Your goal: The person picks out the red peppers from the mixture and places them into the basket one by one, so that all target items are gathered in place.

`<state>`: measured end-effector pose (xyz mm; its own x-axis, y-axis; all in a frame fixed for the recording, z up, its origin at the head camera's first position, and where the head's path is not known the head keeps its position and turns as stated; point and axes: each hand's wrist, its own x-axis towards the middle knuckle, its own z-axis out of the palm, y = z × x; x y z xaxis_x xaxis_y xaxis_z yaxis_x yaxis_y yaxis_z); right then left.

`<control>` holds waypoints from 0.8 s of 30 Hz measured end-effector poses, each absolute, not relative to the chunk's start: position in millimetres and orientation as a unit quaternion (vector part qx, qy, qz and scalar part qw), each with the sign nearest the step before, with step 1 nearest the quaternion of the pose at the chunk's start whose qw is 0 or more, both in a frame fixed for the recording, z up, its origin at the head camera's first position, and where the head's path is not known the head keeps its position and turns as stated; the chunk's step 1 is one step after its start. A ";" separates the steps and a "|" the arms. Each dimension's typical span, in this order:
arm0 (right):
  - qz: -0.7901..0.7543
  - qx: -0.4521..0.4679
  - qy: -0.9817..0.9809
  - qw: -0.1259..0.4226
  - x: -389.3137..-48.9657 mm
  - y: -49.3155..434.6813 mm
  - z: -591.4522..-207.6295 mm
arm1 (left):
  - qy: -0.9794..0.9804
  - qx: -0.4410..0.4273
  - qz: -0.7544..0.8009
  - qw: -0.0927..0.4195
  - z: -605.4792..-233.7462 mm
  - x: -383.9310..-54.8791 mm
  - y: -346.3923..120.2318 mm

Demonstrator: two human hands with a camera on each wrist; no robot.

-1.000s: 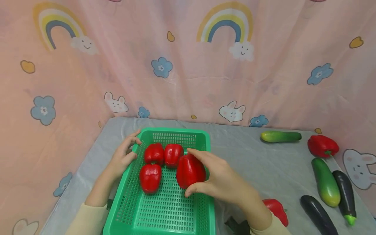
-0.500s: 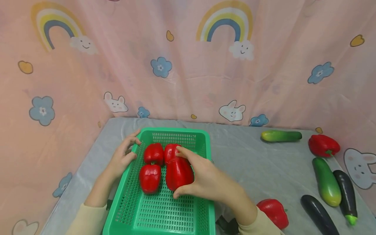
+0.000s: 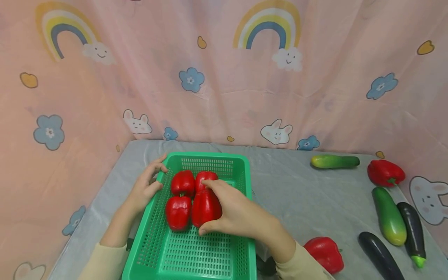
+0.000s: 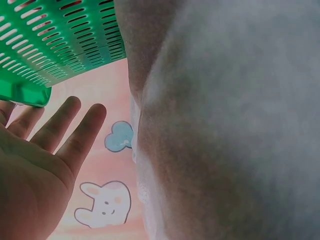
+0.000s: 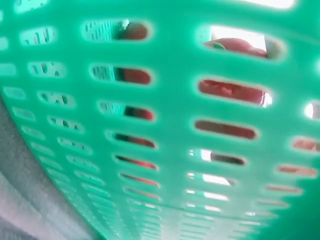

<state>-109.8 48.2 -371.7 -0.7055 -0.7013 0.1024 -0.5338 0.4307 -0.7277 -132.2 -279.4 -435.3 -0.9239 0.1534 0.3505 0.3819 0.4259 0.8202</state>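
Note:
My right hand grips a red bell pepper low inside the green basket, thumb on the near side and fingers on the far side. Three more red bell peppers are in the basket: a back left pepper, a front left pepper and one behind the held pepper, partly covered by my fingers. At the basket's left rim rests my left hand, its fingers spread and fairly straight in the left wrist view. Through the slots of the basket wall, the right wrist view shows bits of red.
Right of the basket lies a loose red bell pepper. Farther right are an eggplant, a second eggplant, a green zucchini and another red bell pepper. A yellow-green zucchini lies near the back curtain.
My right hand has carried the bell pepper left and down, from the basket's right side to beside the front left pepper. My left hand has stayed at the rim.

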 end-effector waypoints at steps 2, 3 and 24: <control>-0.383 -0.372 0.838 0.112 -111.5 45.7 -373.3 | -0.835 -0.160 -0.514 0.110 -435.4 -132.9 -279.6; -0.379 -0.373 0.839 0.115 -112.2 44.5 -373.9 | -0.835 -0.160 -0.515 0.108 -435.5 -133.2 -279.5; -0.297 -0.380 0.867 0.126 -116.4 31.6 -388.4 | -0.831 -0.164 -0.520 0.106 -438.9 -133.9 -280.5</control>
<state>-116.4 31.6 -388.4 -0.6801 -0.7331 0.0072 -0.5838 0.5356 -0.6102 -133.9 -280.5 -438.9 -0.9239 0.1620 0.3467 0.3827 0.4050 0.8304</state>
